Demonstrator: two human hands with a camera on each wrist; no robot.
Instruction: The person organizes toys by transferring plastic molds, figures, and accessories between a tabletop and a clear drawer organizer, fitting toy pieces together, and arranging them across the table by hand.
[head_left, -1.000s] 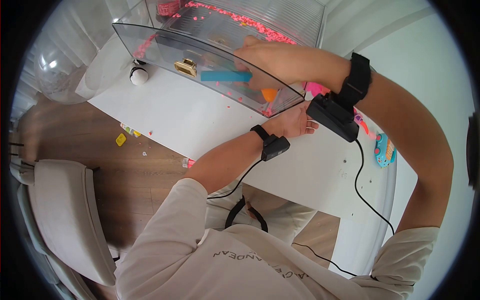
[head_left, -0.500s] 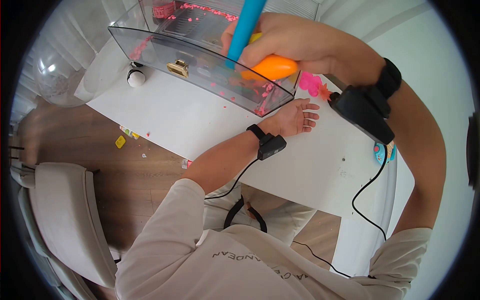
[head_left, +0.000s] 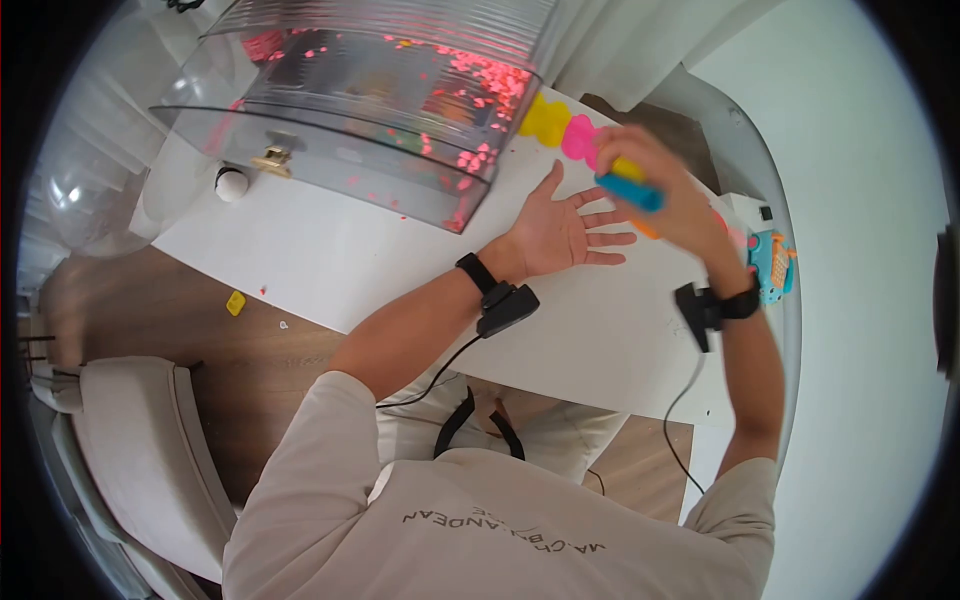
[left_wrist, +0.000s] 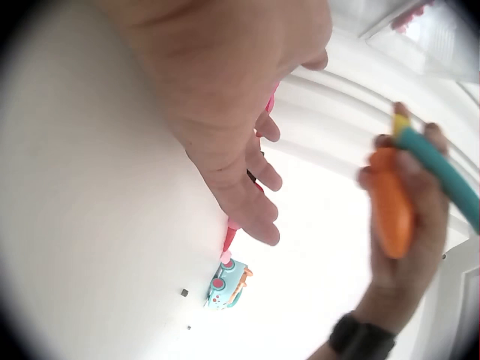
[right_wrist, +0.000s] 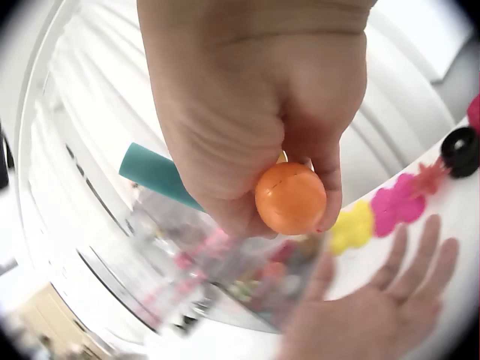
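A white surface stands over a wooden floor, with a clear plastic bin strewn with pink bits at its far side. The left hand lies palm up on the bare surface in front of the bin, fingers straight and spread, holding nothing. Just beside and above it the right hand has its fingers curled round an orange-handled toy with a teal shaft. In the left wrist view the toy's long axis runs steeply, orange handle low in the fist, shaft slanting up and away. Pink and yellow flower shapes lie beyond the hands; a small blue toy sits near the right edge.
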